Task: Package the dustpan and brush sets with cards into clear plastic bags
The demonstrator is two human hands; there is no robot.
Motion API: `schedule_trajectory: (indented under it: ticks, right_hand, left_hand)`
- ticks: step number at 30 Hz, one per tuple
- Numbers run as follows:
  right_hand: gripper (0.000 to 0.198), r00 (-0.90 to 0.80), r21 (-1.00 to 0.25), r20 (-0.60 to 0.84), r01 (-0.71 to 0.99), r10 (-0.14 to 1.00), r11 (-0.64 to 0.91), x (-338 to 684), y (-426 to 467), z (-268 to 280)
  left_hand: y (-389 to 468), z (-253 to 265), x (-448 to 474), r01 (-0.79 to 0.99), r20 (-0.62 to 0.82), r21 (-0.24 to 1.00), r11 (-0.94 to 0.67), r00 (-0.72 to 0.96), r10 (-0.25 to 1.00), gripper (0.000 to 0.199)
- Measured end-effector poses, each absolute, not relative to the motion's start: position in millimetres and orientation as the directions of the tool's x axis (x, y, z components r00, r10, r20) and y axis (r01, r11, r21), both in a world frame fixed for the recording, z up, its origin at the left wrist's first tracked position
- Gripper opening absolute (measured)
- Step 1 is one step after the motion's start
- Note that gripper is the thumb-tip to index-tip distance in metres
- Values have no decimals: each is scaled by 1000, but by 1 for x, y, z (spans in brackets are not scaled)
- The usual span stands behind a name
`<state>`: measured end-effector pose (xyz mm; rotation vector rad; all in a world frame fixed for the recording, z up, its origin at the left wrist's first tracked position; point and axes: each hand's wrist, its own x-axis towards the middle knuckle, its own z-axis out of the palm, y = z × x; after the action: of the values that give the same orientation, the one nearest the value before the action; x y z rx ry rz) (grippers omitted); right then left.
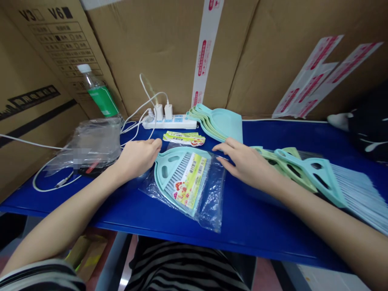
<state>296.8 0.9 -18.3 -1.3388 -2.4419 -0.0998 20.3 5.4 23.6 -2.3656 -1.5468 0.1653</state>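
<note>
Although the dustpan set (169,161) looks mostly bagged, its packing does not appear finished. It lies on the blue table (251,234) between the two hands, with the brush bristles (178,173) over the pan and the printed card (194,182) on top, all seemingly inside the clear plastic bag (213,208). That much seems done; the bag's right side extends loosely past the pan, and I cannot make out any seal. The left hand (138,157) has its fingers curled in at the handle end and seems to grip there, though whether it pinches handle, film or both is hidden. The right hand (239,161) has its fingers parted and apparently holds nothing; its fingertips are near the bag's upper right corner, and contact cannot be judged. As for what is left, the stacked dustpans (228,121) behind, the loose brushes (324,180) to the right, the spare cards (184,138) and the pile of clear sleeves (97,139) suggest more sets remain unassembled.
</note>
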Motion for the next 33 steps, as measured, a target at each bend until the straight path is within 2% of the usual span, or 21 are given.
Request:
schedule_trajectory:
  ticks: [3, 6, 8, 10, 12, 15, 18, 21, 24, 28, 33]
  right_hand:
    - [28, -549, -64, 325, 800, 770, 597, 296, 3, -23]
    - [30, -587, -46, 307, 777, 749, 628, 295, 6, -24]
    - [29, -591, -55, 303, 772, 748, 633, 294, 7, -24]
    - [29, -579, -74, 302, 777, 757, 625, 294, 8, -25]
    - [28, -565, -93, 298, 785, 770, 612, 294, 8, -26]
    - [28, -556, -98, 287, 793, 780, 601, 295, 7, -24]
    - [28, -552, -44, 223, 818, 804, 574, 297, 3, -17]
    - [28, -519, 13, 87, 854, 850, 520, 298, -3, -8]
    - [25, -484, 13, -12, 875, 875, 484, 298, -7, 0]
    - [19, -497, -47, -72, 868, 865, 494, 303, -11, 4]
    - [20, -567, -131, -108, 822, 816, 554, 313, -13, 9]
  left_hand:
    - [2, 19, 21, 763, 99, -214, -609, 638, 764, 26]
    - [-5, 16, 22, 519, 99, 2, -854, 850, 517, 29]
    - [-10, 16, 24, 367, 93, 174, -914, 918, 386, 34]
    - [-16, 16, 25, 297, 80, 298, -907, 939, 334, 36]
    - [-20, 15, 27, 275, 54, 363, -890, 948, 315, 30]
    - [-21, 14, 27, 272, 11, 395, -877, 954, 300, 13]
    - [-19, 14, 26, 267, -5, 405, -875, 957, 289, 5]
    - [-16, 17, 24, 262, -8, 390, -883, 960, 282, 10]
    - [-14, 21, 22, 289, -10, 387, -876, 951, 309, 15]
    - [-11, 24, 19, 335, -28, 408, -849, 935, 355, 17]
    - [-9, 24, 17, 376, -13, 276, -885, 922, 388, 19]
